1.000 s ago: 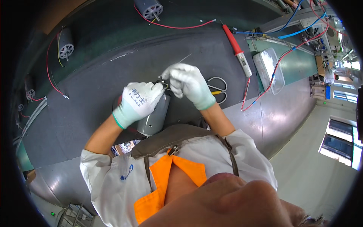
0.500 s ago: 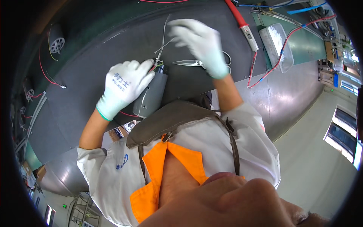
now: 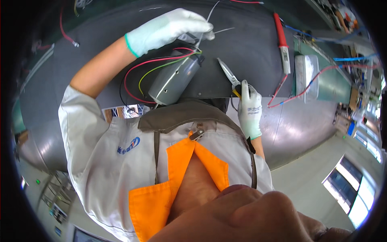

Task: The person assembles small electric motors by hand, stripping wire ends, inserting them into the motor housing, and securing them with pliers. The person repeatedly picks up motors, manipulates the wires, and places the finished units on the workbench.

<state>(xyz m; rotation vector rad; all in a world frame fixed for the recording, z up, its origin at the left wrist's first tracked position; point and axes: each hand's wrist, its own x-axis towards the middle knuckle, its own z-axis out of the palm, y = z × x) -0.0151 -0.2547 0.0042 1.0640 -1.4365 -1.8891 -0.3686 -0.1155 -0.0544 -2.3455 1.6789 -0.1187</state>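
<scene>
A grey cylindrical motor (image 3: 174,80) lies tilted at the table's near edge, with red, green and black wires (image 3: 141,59) looping along its left side. Thin whitish cable ties (image 3: 208,16) stick out from its far end, where the wires are bunched. My gloved left hand (image 3: 175,29) is closed with its fingertips pinched at these ties, just beyond the motor. To the right of the motor, my gloved right hand (image 3: 250,105) grips scissors (image 3: 229,73) by the handles. Their blades point up and left toward the ties, apart from them.
A red-and-white handheld tool (image 3: 284,52) with a red cord lies on the dark mat at the right. Beyond it stands a clear plastic bin (image 3: 308,78) with white contents. Loose wire ends (image 3: 74,42) lie at the far left.
My right hand has come down from the ties and taken hold of the scissors. My left hand has moved off the motor's end, up to the ties. The motor's wires now show along its left.
</scene>
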